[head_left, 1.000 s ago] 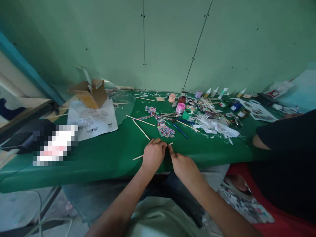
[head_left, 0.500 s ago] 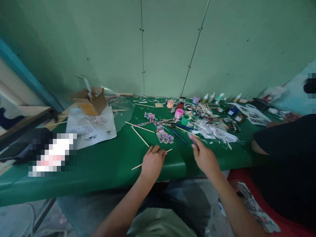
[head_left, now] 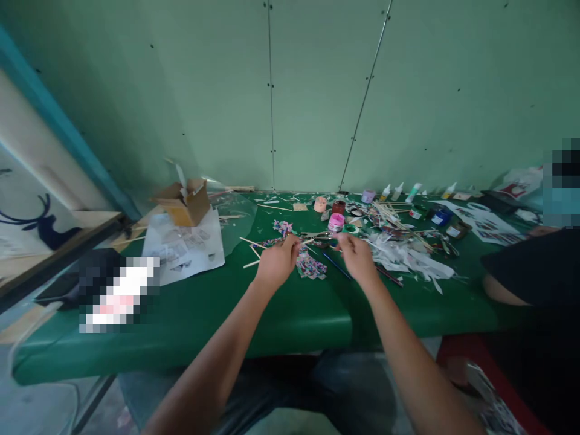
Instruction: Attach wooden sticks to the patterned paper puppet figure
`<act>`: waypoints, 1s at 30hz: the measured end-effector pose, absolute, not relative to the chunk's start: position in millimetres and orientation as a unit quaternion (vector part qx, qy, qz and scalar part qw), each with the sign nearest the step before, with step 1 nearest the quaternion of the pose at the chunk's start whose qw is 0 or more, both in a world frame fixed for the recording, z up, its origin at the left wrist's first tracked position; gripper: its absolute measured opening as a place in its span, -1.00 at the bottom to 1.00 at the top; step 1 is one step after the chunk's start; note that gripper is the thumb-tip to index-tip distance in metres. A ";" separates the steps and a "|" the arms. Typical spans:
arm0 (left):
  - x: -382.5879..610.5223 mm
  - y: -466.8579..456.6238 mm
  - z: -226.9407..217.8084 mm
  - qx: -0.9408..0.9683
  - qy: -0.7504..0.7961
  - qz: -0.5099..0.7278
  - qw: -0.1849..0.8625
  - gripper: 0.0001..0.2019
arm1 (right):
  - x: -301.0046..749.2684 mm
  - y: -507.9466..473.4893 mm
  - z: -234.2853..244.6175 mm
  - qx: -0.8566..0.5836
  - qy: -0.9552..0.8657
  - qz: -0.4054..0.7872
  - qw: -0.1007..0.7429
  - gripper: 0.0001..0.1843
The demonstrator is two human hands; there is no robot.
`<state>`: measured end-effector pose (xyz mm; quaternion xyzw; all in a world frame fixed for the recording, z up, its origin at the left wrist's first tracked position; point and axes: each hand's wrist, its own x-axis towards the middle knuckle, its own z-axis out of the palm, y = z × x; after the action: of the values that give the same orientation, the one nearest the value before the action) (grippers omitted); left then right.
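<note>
My left hand (head_left: 278,261) is closed around thin wooden sticks over the green-covered table. Ends of the sticks (head_left: 251,264) stick out to its left, and a short pale end shows on its right side. My right hand (head_left: 356,258) is raised opposite, fingers pinched together; what they hold is too small and blurred to make out. Between and behind the hands lies a cut-out figure covered in multicoloured scraps (head_left: 312,267), partly hidden by my left hand. A metal tool (head_left: 317,234) lies just behind it. A blue pencil-like rod (head_left: 336,264) rests beside my right hand.
Paint jars, including a pink one (head_left: 336,222), stand behind the hands. White paper strips (head_left: 408,257) and loose sticks are heaped to the right. A cardboard box (head_left: 185,205) and printed sheet (head_left: 199,248) lie left. A person in a dark sleeve (head_left: 525,266) sits at right.
My left hand has lifted the sticks away from me, now partly over the figure. My right hand has moved inward, closer to the left. The camera view has tilted up slightly.
</note>
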<state>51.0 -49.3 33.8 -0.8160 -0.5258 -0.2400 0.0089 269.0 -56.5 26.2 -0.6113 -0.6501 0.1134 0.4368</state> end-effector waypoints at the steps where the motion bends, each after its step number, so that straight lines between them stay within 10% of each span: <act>1: 49.4 -38.7 34.9 -0.821 -0.510 -0.256 0.014 -0.76 | 252.5 -46.7 28.6 -0.581 -0.665 0.151 0.444 -0.48; 20: 38.4 -20.2 0.2 -0.860 -0.378 -0.343 -0.020 -0.77 | 194.3 -11.4 -7.5 -0.462 -0.662 0.272 0.524 -0.37; 30: 33.9 -16.8 -0.7 -0.842 -0.384 -0.375 -0.053 -0.78 | 204.6 -27.9 2.6 -0.524 -0.697 0.108 0.478 -0.55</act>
<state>33.9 -16.8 -0.7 -0.8420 -0.3837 -0.3754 -0.0532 204.6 -27.9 2.6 -0.5238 -0.6967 0.1083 0.4781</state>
